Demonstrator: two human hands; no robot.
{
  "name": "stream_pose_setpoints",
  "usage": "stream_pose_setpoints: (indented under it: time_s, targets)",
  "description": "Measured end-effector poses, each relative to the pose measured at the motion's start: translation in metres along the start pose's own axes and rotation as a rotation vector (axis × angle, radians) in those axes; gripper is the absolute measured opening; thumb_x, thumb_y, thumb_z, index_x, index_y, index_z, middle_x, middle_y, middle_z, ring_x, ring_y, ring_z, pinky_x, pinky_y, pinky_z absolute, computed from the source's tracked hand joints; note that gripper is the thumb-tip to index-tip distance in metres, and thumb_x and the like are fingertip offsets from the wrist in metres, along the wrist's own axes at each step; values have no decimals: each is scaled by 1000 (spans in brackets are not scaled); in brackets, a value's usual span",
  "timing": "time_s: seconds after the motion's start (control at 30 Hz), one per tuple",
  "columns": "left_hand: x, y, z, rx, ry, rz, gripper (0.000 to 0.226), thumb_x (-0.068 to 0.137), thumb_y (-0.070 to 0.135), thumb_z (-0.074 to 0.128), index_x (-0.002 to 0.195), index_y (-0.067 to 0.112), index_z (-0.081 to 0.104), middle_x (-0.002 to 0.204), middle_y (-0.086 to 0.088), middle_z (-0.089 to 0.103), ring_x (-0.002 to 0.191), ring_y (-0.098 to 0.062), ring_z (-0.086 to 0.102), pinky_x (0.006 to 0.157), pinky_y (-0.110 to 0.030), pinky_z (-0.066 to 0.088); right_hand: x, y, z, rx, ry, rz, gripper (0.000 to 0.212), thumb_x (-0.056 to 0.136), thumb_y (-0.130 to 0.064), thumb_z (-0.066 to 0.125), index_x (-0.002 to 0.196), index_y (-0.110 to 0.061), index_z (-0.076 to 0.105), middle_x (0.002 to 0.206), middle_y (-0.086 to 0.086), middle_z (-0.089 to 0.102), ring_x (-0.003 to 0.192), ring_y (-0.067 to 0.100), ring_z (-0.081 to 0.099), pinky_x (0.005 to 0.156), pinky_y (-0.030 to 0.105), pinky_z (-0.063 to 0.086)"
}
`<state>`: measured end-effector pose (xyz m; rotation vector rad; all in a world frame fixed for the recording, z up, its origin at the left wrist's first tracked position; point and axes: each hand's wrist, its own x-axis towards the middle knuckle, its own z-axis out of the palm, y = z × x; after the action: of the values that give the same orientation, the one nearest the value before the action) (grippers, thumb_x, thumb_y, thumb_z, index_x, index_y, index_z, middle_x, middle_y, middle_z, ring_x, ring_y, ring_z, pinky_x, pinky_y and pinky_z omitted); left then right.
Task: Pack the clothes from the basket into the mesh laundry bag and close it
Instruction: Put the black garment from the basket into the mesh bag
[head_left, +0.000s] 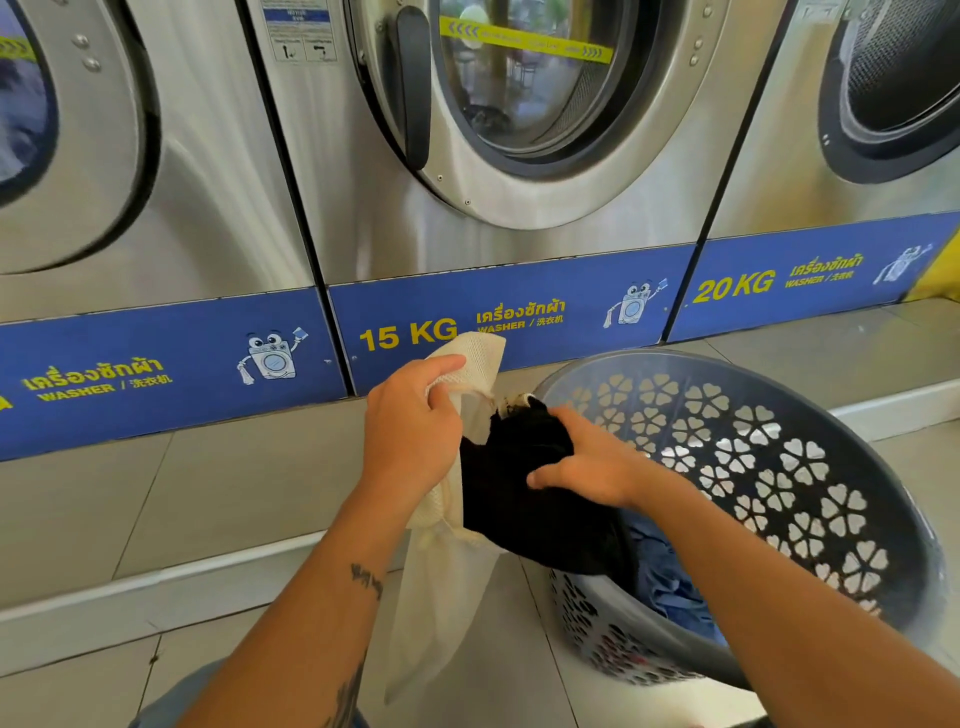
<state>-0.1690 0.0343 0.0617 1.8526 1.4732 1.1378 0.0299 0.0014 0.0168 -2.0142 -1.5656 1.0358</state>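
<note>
A cream mesh laundry bag (447, 571) hangs in the middle of the view, its rim gripped by my left hand (410, 431). Just to the right, my right hand (587, 462) clutches a black garment (524, 499) at the bag's mouth. The garment's lower part drapes over the rim of the grey plastic basket (810, 467), which has flower-shaped holes and tilts toward me at the right. Blue clothes (670, 582) lie inside the basket. How much of the black garment is inside the bag I cannot tell.
Three steel front-loading washers stand close ahead on blue plinths; the middle one (519, 104) reads 15 KG, the right one 20 KG. A raised tiled step (156, 519) runs along their base. Grey floor tiles lie under the bag and basket.
</note>
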Motion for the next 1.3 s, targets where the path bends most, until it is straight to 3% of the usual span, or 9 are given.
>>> stream_pose_setpoints:
  time_s: [0.13, 0.27, 0.5, 0.63, 0.77, 0.87, 0.97, 1.07, 1.3]
  targets:
    - [-1, 3, 0, 5, -6, 21, 40, 97, 5, 47, 124, 26, 68, 132, 5, 63, 119, -17, 56, 94, -14, 35, -9, -27, 0, -252, 209, -175, 55, 71, -26, 59, 125, -24, 46, 100, 6, 65, 92, 32, 64, 77, 45, 57]
    - [-1, 8, -4, -93, 47, 52, 41, 93, 4, 48, 117, 27, 71, 116, 3, 72, 100, -28, 66, 86, -26, 52, -18, -58, 19, -83, 380, -299, 53, 77, -17, 68, 112, -24, 29, 87, 8, 62, 77, 31, 64, 66, 47, 54]
    - [-6, 6, -12, -112, 31, 56, 44, 92, 2, 47, 115, 29, 73, 104, -6, 75, 92, -42, 62, 76, -45, 55, -11, -52, 34, -494, -69, -353, 61, 79, -57, 60, 131, -24, 56, 131, 0, 62, 125, 26, 54, 106, 48, 38]
    - [0, -1, -9, -48, 17, 56, 43, 93, 4, 46, 116, 30, 72, 122, 3, 70, 96, -38, 64, 87, -48, 55, -18, -49, 5, -98, -12, -320, 83, 77, -41, 77, 149, -29, 38, 145, -5, 50, 136, 17, 44, 110, 33, 37]
    - [2, -6, -4, -31, -10, 65, 42, 96, 6, 45, 119, 30, 70, 124, 5, 67, 102, -32, 64, 91, -44, 55, -18, -23, -3, -113, -100, -82, 134, 55, -50, 87, 155, -43, -2, 164, 3, 10, 151, 32, 15, 119, 56, 26]
    - [-1, -7, -3, -5, -19, 61, 40, 98, 5, 45, 121, 28, 69, 129, 6, 65, 120, -15, 56, 98, -22, 42, -16, -12, 5, 24, -245, 3, 124, 67, -28, 89, 154, -41, 2, 156, 8, 34, 138, 31, 42, 112, 45, 39]
    - [0, -11, 0, 11, -52, 46, 39, 99, 7, 46, 122, 30, 68, 131, 4, 63, 124, -17, 53, 103, -28, 43, -15, -16, 10, -106, -133, -34, 93, 71, -29, 83, 144, -32, 25, 124, 8, 56, 106, 27, 60, 88, 38, 53]
    - [0, -12, -1, 23, -76, 34, 39, 99, 9, 46, 122, 32, 68, 133, 4, 62, 125, -19, 52, 105, -35, 46, -15, -28, 9, -256, -5, -117, 67, 73, -25, 74, 132, -27, 42, 108, 6, 63, 94, 25, 63, 81, 41, 56]
    - [-2, -8, -5, -106, -132, 30, 42, 97, 6, 46, 117, 34, 71, 115, 6, 72, 78, -20, 67, 69, -28, 55, -12, -60, 15, 58, 436, -149, 62, 71, -17, 77, 108, -20, 27, 84, 5, 59, 75, 25, 62, 60, 37, 47]
